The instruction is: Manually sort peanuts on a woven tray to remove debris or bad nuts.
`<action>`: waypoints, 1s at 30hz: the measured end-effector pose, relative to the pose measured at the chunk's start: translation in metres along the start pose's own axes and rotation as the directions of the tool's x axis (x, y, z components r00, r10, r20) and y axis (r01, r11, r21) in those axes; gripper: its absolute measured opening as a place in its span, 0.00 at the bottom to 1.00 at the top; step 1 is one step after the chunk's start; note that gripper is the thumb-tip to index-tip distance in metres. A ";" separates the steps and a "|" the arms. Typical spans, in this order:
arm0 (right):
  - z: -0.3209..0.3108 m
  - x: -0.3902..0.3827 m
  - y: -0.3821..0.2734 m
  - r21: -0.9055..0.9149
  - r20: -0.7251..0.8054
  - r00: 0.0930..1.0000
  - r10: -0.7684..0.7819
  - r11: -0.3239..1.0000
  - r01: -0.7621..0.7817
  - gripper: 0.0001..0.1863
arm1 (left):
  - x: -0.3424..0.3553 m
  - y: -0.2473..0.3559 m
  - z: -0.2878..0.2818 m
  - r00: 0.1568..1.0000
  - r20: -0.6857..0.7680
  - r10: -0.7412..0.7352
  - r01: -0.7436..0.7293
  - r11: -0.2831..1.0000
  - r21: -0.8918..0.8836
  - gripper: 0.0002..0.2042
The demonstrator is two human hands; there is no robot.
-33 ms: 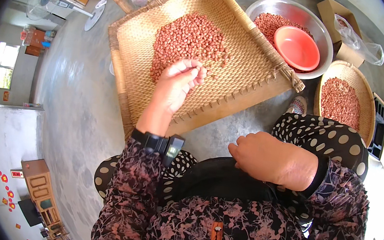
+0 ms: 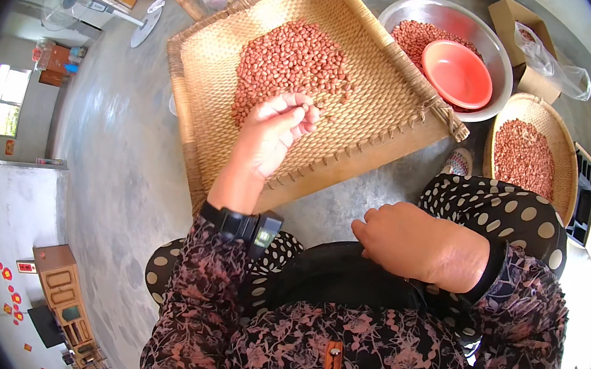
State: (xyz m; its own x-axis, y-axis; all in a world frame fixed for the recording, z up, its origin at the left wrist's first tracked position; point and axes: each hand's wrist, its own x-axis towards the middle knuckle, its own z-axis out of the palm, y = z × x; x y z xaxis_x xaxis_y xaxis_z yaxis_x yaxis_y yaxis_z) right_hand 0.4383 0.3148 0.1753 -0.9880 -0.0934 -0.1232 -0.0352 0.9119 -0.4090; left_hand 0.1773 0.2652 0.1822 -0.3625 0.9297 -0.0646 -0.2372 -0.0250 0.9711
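My left hand [image 2: 273,127] is over the near part of a square woven bamboo tray [image 2: 376,113], its thumb and fingertips pinched together. Whatever lies between those fingertips is too small to make out. Just beyond the hand, reddish-brown peanuts [image 2: 292,56] lie in a heap, with a few scattered to its right. My right hand [image 2: 423,244] rests above my lap with its fingers curled inward; its palm is hidden, so I cannot see whether it holds anything.
Right of the tray, a metal basin [image 2: 503,55] holds more peanuts and a red plastic bowl [image 2: 457,73]. A round woven basket [image 2: 573,169] of peanuts stands nearer. Behind are a cardboard box [image 2: 521,24] and a plastic bag [image 2: 573,79]. A standing fan [image 2: 68,2] is far left.
My left hand and wrist have shifted very slightly nearer to me, still pinched. My right hand has not moved.
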 end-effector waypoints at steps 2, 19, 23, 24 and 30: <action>0.001 0.000 0.001 -0.007 0.003 1.000 -0.010 1.000 0.010 0.11 | -0.016 0.008 0.008 0.995 0.095 -0.006 0.023 0.984 -0.176 0.07; -0.028 0.009 0.002 0.337 -0.544 0.837 0.063 0.930 0.149 0.05 | -0.065 0.032 0.053 0.944 0.327 0.043 0.070 0.943 -0.326 0.08; -0.031 0.019 0.005 0.835 -0.521 0.795 0.311 0.379 0.399 0.03 | -0.071 0.034 0.058 0.937 0.345 0.047 0.063 0.952 -0.300 0.06; -0.036 0.016 0.005 0.835 -0.521 0.795 0.311 0.378 0.400 0.03 | -0.072 0.035 0.059 0.937 0.345 0.046 0.063 0.952 -0.299 0.06; -0.058 0.001 -0.002 0.901 -0.434 0.823 0.368 0.152 0.407 0.05 | -0.075 0.034 0.061 0.928 0.372 0.031 0.087 0.951 -0.297 0.06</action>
State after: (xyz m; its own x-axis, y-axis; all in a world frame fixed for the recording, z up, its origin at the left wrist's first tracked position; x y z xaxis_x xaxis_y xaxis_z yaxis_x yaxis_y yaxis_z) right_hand 0.4285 0.3365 0.2284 -0.8909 0.4320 0.1403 -0.2719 -0.2599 -0.9266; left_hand 0.2512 0.2172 0.2343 -0.0089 0.9984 0.0560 -0.5248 -0.0523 0.8496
